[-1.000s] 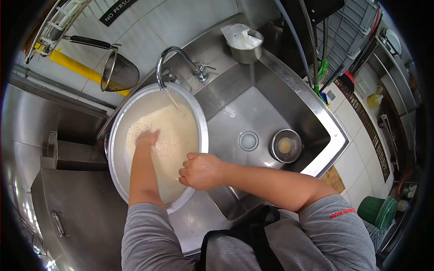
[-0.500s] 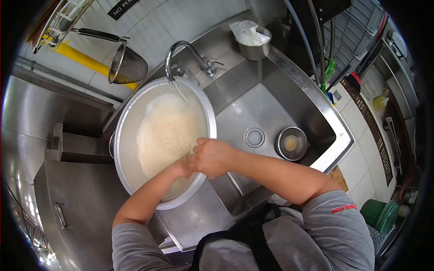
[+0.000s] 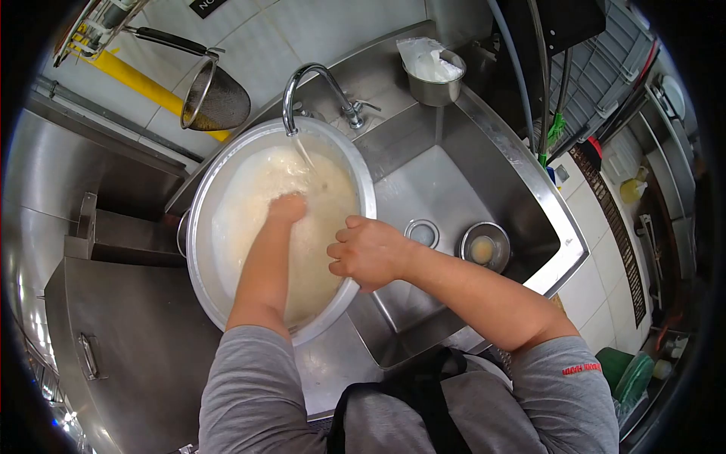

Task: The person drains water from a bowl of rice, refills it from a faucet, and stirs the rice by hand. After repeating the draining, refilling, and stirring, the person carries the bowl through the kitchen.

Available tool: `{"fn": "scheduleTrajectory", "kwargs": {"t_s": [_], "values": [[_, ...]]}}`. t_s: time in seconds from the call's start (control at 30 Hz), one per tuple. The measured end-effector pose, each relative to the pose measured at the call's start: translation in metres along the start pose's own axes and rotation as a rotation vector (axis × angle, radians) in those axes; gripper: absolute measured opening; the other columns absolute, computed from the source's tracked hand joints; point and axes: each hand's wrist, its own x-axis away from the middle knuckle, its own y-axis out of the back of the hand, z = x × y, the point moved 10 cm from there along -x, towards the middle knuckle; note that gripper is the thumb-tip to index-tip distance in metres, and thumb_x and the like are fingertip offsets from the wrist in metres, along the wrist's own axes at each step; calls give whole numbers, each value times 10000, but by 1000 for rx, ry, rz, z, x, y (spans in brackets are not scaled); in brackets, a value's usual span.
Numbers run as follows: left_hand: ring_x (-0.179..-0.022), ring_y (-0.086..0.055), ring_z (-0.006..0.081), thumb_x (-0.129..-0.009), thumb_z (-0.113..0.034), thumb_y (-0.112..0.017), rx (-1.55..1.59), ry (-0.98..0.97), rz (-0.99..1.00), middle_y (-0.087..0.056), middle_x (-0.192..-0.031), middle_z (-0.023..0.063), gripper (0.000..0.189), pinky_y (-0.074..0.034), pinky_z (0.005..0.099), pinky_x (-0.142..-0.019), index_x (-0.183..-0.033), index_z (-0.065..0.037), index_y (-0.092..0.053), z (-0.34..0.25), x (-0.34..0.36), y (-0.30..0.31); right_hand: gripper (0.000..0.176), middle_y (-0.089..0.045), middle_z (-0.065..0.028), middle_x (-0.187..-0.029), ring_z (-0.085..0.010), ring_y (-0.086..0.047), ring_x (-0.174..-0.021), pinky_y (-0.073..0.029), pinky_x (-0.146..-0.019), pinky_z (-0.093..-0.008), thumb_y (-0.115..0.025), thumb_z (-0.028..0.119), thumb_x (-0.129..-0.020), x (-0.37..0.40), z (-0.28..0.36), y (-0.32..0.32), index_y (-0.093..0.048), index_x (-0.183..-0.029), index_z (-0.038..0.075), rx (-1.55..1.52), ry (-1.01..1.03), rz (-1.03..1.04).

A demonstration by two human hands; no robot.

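Observation:
A large round metal pot [image 3: 198, 261] stands at the left of the sink, holding cloudy whitish water [image 3: 249, 178] over pale grains that look like rice. Into that water dips my left hand [image 3: 289, 206], near the middle of the pot; its fingers are under the surface and hidden. My right hand [image 3: 370, 253] is closed over the pot's right rim, with the fingers curled inward. From the curved faucet [image 3: 306, 72] a stream of water runs into the pot, just beyond my left hand.
Right of the pot is a steel sink basin [image 3: 431, 178] with a drain [image 3: 422, 233] and a small metal bowl [image 3: 485, 248]. A metal container [image 3: 435, 91] with a white plastic bag sits at the back corner. A mesh strainer [image 3: 219, 98] hangs at upper left.
My left hand has moved from beside my right hand at the rim, forward and left into the water. The pale mound of grains is now spread and clouded over. My right hand stays at the rim.

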Motion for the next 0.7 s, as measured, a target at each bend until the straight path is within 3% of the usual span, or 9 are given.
{"fn": "scheduleTrajectory", "kwargs": {"t_s": [0.07,0.13,0.17,0.23,0.5,0.7], "values": [[-1184,-584,330,-930,-235,-465,-11,15,27,-588,-1314,150,389,-464,481,-984,-1281,-131,-597,36,-4,-20,277,-619,33,-833,-163,-627,-857,-437,-831,-332,-790,358,-601,0,0,1,-703,-805,192,8,3,-20],[-1190,-580,338,-918,-255,-505,-27,-89,-115,-615,-1265,181,543,-458,475,-997,-1445,-159,-422,61,-1,-43,292,-596,42,-815,-157,-613,-833,-430,-792,-324,-796,344,-570,1,-1,0,-685,-792,192,1,15,-71],[-1190,-580,338,-918,-255,-505,-32,-88,-112,-615,-1265,181,543,-458,475,-997,-1445,-159,-422,76,2,-65,309,-573,50,-798,-152,-598,-808,-422,-752,-317,-802,331,-538,2,0,3,-667,-779,192,-4,27,-121],[-1321,-462,344,-953,-351,-442,-46,-223,-247,-504,-1395,214,657,-381,461,-1080,-1537,-147,-222,80,12,-85,313,-574,50,-798,-152,-597,-807,-422,-753,-316,-803,335,-537,2,0,2,-668,-780,192,4,25,-107],[-1356,-410,343,-962,-398,-406,124,-437,-149,-439,-1442,216,661,-344,468,-1103,-1537,-130,-219,-58,63,-68,333,-563,53,-805,-143,-593,-823,-418,-759,-313,-810,357,-531,1,0,-1,-670,-787,196,-6,33,-75],[-1382,-371,342,-969,-434,-378,65,-180,-166,-391,-1477,218,669,-317,474,-1120,-1536,-118,-217,-39,2,-49,355,-562,52,-814,-143,-592,-833,-415,-775,-324,-814,368,-527,4,-1,-2,-665,-801,198,-6,22,-94]]}}
